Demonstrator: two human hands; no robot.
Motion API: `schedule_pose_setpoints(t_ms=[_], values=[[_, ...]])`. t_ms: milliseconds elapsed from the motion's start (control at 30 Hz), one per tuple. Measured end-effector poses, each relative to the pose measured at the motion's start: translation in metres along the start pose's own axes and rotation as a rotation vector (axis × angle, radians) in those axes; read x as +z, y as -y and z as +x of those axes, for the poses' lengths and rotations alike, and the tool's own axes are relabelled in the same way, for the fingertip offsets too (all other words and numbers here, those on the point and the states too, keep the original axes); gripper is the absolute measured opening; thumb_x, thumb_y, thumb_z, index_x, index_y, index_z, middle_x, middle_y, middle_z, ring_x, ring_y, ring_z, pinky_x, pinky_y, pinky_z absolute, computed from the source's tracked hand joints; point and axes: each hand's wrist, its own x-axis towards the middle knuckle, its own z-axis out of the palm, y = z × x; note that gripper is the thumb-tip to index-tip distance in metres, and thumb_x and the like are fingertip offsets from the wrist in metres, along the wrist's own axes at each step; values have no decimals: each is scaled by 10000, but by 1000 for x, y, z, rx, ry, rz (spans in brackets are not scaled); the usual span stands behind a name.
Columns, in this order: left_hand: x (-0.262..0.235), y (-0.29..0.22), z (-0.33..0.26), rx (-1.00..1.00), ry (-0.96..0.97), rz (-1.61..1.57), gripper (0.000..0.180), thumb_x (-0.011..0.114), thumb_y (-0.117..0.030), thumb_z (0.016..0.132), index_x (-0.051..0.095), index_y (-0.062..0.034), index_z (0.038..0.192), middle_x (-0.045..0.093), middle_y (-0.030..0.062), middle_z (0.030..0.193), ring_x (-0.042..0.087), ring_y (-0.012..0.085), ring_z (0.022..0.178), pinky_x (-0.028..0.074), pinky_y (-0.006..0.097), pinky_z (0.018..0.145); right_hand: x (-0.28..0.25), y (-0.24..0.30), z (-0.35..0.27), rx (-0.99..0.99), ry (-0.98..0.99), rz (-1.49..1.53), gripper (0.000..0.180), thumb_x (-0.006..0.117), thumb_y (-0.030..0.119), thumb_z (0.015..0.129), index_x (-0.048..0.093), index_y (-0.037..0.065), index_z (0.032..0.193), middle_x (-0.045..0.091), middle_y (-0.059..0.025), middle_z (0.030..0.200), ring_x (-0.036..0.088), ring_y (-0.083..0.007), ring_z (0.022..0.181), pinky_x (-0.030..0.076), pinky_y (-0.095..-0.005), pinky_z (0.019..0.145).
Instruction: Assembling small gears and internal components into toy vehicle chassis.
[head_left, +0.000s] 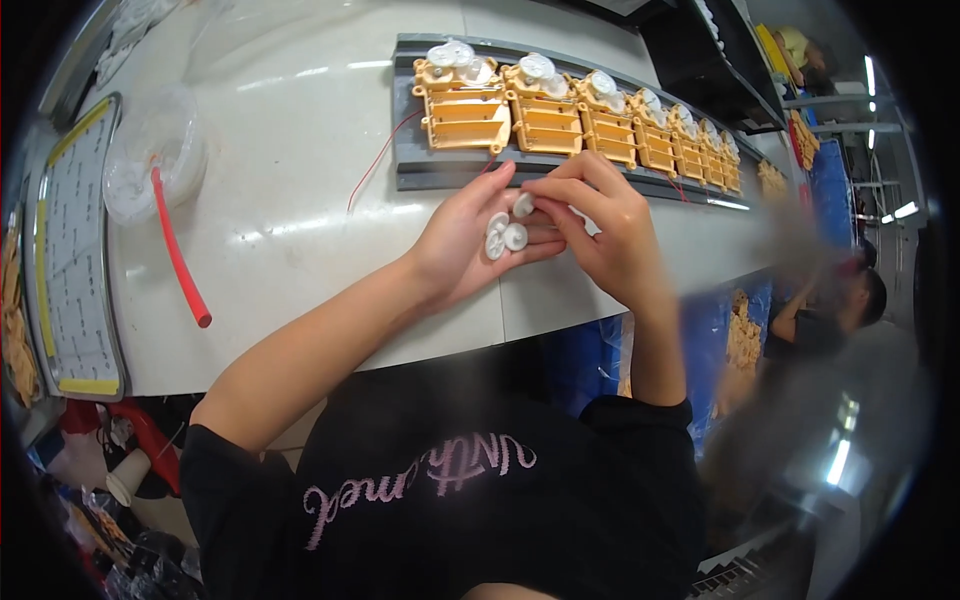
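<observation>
My left hand [465, 235] is turned palm up over the table's near edge, cupping several small white plastic gears [497, 240] in the palm and fingers. Thumb and index finger of my right hand [607, 225] pinch another white gear [523, 204] just above that palm. Beyond both hands, a long dark grey fixture [410, 170] carries a row of yellow-orange plastic housings [468, 120]. White round gears [452, 54] sit at the far end of these housings. Thin red wires [383, 150] stick out near the fixture's front edge.
On the left of the white table [300, 270] stands a clear plastic tub [150, 190] with a red rod [180, 250] leaning out. A framed sheet [80, 240] lies beside it. Blue-lined bins [740, 340] with orange parts stand to the right, near another person [840, 300].
</observation>
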Motion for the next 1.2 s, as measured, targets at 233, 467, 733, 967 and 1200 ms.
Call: schedule_pose_setpoints(t_ms=[233, 467, 733, 967, 1200], values=[[12, -1, -4, -24, -26, 18, 561, 217, -389, 1005, 371, 74, 1281, 489, 183, 1271, 477, 263, 1216, 331, 447, 1084, 3, -3, -4, 26, 64, 203, 226, 633, -75, 738, 654, 8, 948, 591, -85, 936, 587, -182, 778, 491, -267, 657], [4, -1, -2, -51, -23, -76, 587, 226, -420, 999, 385, 74, 1274, 492, 181, 1238, 487, 268, 1189, 363, 405, 1061, 1, 0, -6, 15, 80, 266, 164, 654, -66, 738, 647, 5, 886, 617, -86, 937, 612, -191, 815, 502, -271, 684], [7, -3, 1, -69, -60, -49, 644, 228, -437, 994, 345, 111, 1310, 517, 254, 1199, 496, 306, 1190, 406, 378, 1042, -53, -89, 5, 119, -479, -177, 133, 629, -7, 830, 668, 2, 956, 676, -83, 900, 651, -149, 847, 531, -252, 737], [4, -4, 0, -58, -70, -58, 638, 225, -429, 995, 348, 114, 1308, 517, 255, 1199, 501, 308, 1183, 406, 378, 1044, -44, -125, 4, 178, -483, -190, 149, 639, 32, 841, 691, 22, 979, 686, -74, 963, 655, -130, 852, 544, -244, 755], [6, -4, 0, -47, -77, -35, 635, 216, -428, 996, 359, 110, 1300, 527, 254, 1186, 512, 306, 1169, 418, 378, 1031, -40, -126, 7, 193, -467, -135, 137, 638, 34, 842, 691, 18, 968, 683, -77, 976, 655, -142, 868, 547, -254, 762]])
